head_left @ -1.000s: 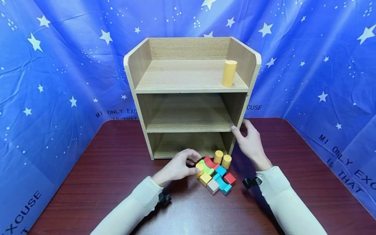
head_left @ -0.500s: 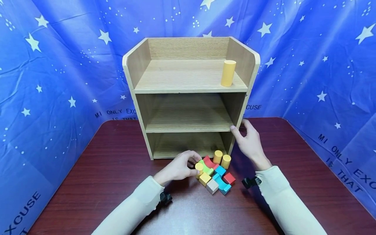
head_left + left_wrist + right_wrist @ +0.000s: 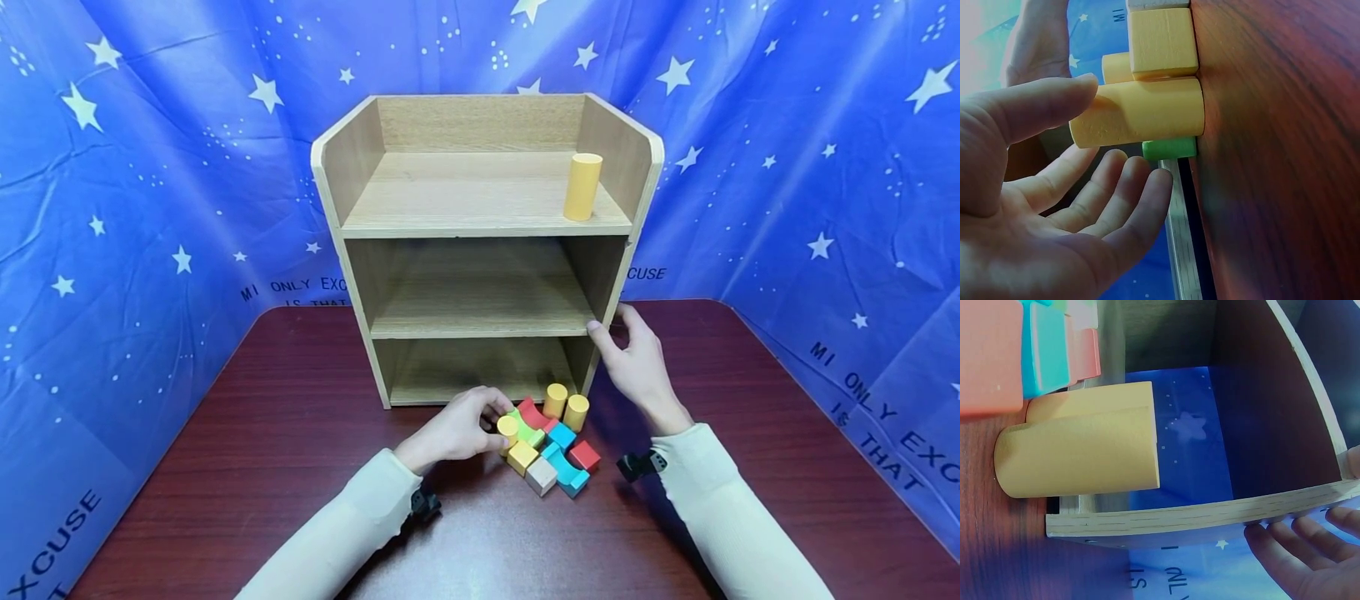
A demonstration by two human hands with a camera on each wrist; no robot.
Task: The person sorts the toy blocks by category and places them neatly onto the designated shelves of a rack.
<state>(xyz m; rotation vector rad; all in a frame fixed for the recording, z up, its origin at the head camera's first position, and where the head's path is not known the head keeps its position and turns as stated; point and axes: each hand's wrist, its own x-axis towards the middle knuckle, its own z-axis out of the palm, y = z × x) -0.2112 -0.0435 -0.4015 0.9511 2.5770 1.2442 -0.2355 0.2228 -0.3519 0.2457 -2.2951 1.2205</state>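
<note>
My left hand point(image 3: 453, 427) pinches the upper end of a yellow wooden cylinder point(image 3: 1147, 111) between thumb and fingers. That cylinder stands upright on the table, beside a yellow cube point(image 3: 522, 457) and a green arched block point(image 3: 527, 427). My right hand point(image 3: 639, 371) grips the right side panel of a wooden shelf unit point(image 3: 480, 329), thumb at the front edge and fingers behind it. Two more yellow cylinders, a rear one point(image 3: 555, 401) and a front one point(image 3: 576, 412), stand between the hands, close to the unit's front. Another, taller yellow cylinder point(image 3: 582, 187) stands on the top shelf at the right.
Among the clustered blocks are a red arch point(image 3: 532, 413), a blue cube point(image 3: 561, 436), a blue arch point(image 3: 565, 471), a red cube point(image 3: 584, 456) and a plain wood cube point(image 3: 542, 477). A starry blue curtain point(image 3: 180, 150) surrounds the dark red table point(image 3: 300, 392).
The left hand has shifted very slightly at the cylinder. The right hand keeps its place on the side panel, and the blocks stay where they were.
</note>
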